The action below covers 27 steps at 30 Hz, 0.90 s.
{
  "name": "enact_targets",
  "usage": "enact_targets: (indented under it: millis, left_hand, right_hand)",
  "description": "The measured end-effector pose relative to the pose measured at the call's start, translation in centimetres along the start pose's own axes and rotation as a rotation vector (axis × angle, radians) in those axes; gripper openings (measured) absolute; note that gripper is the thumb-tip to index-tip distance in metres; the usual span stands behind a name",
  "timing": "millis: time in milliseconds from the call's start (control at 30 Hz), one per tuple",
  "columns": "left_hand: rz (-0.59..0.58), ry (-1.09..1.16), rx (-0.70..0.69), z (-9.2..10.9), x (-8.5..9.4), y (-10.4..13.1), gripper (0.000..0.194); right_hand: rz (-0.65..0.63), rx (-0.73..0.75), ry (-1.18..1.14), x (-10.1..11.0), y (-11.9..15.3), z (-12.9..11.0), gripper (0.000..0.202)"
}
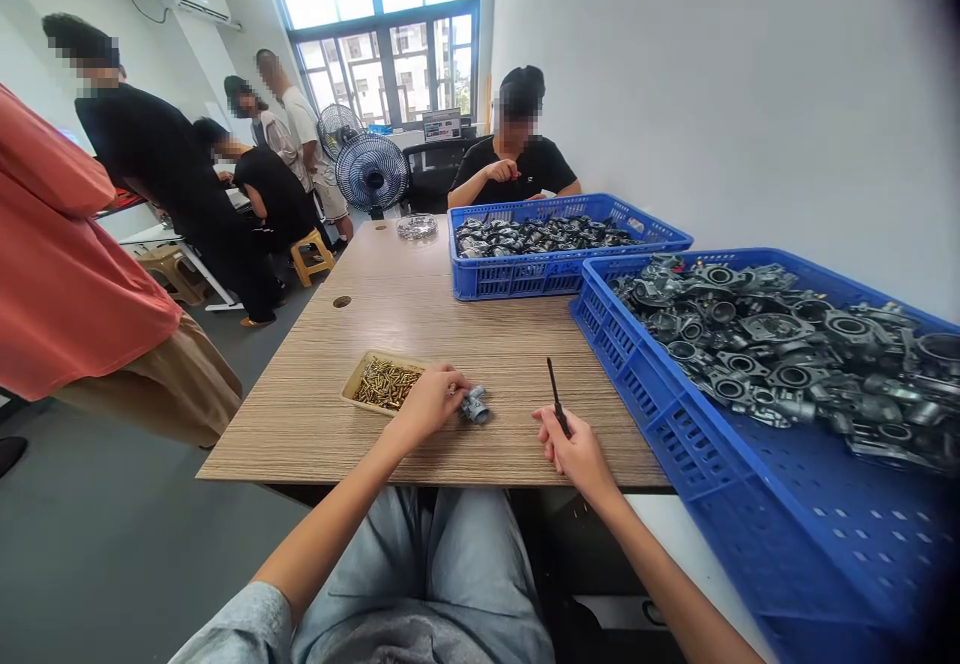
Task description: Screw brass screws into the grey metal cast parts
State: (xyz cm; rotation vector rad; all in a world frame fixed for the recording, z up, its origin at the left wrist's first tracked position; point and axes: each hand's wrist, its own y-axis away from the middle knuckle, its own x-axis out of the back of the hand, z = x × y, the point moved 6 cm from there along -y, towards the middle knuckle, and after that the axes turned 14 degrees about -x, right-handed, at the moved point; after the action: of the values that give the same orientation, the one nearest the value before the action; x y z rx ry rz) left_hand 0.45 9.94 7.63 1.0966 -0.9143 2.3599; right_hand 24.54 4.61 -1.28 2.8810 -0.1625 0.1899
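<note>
My left hand (431, 402) is closed, its fingertips at the upper left side of a small grey cast-metal carburetor body (475, 406) on the wooden table. The hand covers part of it, and whether a small piece is also in the fingers I cannot tell. Beside that hand, partly behind it, stands a shallow cream tray (346, 396) filled with small brass threaded pieces (384, 382). To the right, my right hand (576, 449) is wrapped round a black screwdriver (556, 399), its thin shaft pointing up and away from me.
A blue crate (637, 364) of grey metal castings (787, 344) fills the right side. Behind it, another blue crate (495, 279) holds similar parts. A co-worker (517, 154) sits across the table (390, 294). A clear round container (417, 227) stands at the far end; several people are at left.
</note>
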Motion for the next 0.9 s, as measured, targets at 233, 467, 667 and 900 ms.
enact_targets:
  millis: [233, 467, 667, 900]
  left_hand:
    - [0.008, 0.055, 0.040, 0.5, -1.3, 0.8, 0.021]
    - [0.050, -0.006, 0.091, 1.0, -2.7, 1.2, 0.034]
    - [0.152, 0.021, 0.169, 2.2, -4.1, 2.3, 0.039]
    - [0.050, 0.346, 0.209, 2.4, -4.1, 3.2, 0.051]
  right_hand:
    - [-0.005, -0.007, -0.013, -0.1, 0.0, 0.0, 0.059]
    - [-0.026, -0.010, -0.027, -0.1, -0.2, 0.4, 0.058]
    - [-0.029, 0.005, -0.031, -0.2, -0.1, 0.3, 0.057]
    - [-0.009, -0.016, -0.027, -0.3, 0.4, -0.6, 0.060]
